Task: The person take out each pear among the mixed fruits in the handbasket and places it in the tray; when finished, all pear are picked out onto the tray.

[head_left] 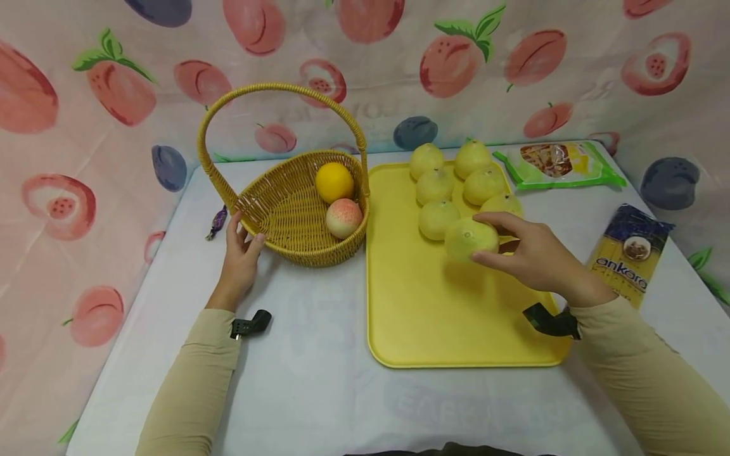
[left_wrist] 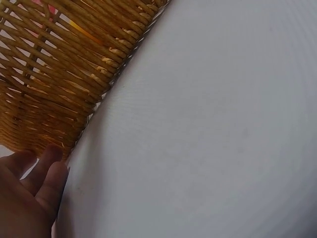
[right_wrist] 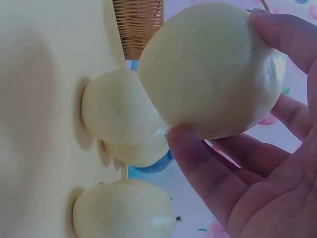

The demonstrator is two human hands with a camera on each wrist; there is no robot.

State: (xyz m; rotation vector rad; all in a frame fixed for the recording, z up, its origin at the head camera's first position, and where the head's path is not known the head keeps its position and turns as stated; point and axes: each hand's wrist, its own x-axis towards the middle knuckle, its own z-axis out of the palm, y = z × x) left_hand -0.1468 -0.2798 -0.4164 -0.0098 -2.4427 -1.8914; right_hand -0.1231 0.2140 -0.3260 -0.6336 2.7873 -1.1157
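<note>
In the head view my right hand [head_left: 530, 253] holds a round, pale yellow-green fruit [head_left: 470, 239] above the yellow tray [head_left: 433, 316]. Thumb and fingers grip its sides, as the right wrist view also shows with the fruit [right_wrist: 213, 74] in front of the palm. Several similar fruits [head_left: 439, 220] sit together on the tray's far part. At the left, my left hand [head_left: 239, 259] touches the outside of a woven basket [head_left: 296, 215] with spread fingers, near the foot of its handle. An orange [head_left: 334, 182] and a peach [head_left: 344, 218] lie in the basket's right side.
Right of the tray lie a green snack bag [head_left: 561, 164] and a blue-and-yellow ankara packet [head_left: 630, 253]. A small purple wrapped candy [head_left: 217, 223] is left of the basket. The basket's tall arched handle [head_left: 279, 87] rises before a fruit-print cloth [head_left: 365, 107].
</note>
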